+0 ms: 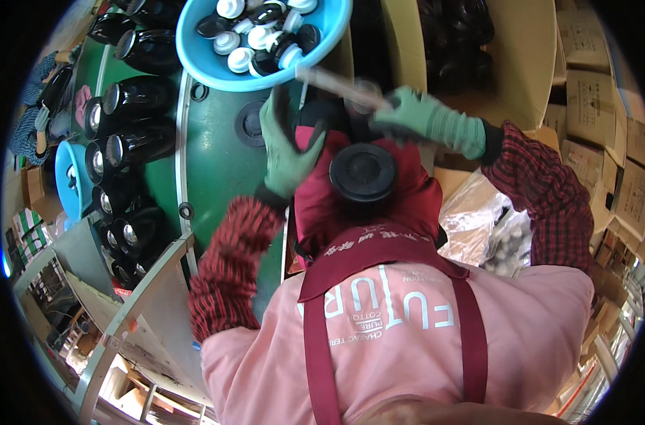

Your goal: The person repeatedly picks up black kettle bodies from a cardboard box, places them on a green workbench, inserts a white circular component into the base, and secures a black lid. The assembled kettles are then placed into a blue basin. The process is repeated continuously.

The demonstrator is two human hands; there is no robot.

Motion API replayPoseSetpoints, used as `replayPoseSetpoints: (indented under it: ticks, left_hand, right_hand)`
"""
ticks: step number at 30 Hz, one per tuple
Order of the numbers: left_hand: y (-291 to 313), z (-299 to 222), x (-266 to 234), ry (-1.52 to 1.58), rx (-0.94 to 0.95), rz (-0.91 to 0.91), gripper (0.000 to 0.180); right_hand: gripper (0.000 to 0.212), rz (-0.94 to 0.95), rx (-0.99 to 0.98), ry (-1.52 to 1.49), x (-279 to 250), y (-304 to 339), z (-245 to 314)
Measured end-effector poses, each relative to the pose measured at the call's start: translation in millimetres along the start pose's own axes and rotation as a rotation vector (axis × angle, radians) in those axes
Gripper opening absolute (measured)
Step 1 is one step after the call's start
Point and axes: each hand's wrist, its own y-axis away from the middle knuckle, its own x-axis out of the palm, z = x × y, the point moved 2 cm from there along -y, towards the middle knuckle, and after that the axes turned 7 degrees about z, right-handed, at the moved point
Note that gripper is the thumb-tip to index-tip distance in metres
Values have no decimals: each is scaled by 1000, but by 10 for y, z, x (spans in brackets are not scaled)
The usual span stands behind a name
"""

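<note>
My left hand (288,145), in a green glove with dark fingers, is raised over my lap near a blue basin (188,60). Its thumb stands apart from the fingers, and nothing shows in its grasp. A pale, stick-like tool (336,85), smeared by motion, is gripped in my gloved right hand (414,117). The tool slants up and left toward the basin's rim; its exact kind is unclear. On my lap, over the dark red apron (407,191), rests a round black piece (363,173) with a ringed top. White and black caps (262,37) fill the basin.
Several glossy black flask-like bodies (142,99) line the left of the green table (219,163). A flat black disc (250,124) and small black rings (186,210) lie there. An open carton (513,57) with dark items stands at right, near stacked boxes (591,99).
</note>
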Motion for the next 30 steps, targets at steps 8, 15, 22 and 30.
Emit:
replayPoseSetpoints:
  ticks: [8,15,22,30]
  left_hand:
    - [937,-386,310,-193,204,536,84]
    - [1799,-25,-451,327,-299,-468,58]
    - [1940,1254,-928,1242,-780,-313,53]
    - [1665,1232,-1208,-105,-234,217,71]
  right_hand:
    - [55,-804,-196,760,-674,-1710,1216]
    - [28,-940,-829,1581,-217,-2380,1268]
    - [16,-590,-777,1372,22,-3069,1132]
    - [18,-638,-834,1419,-331,-2768,848]
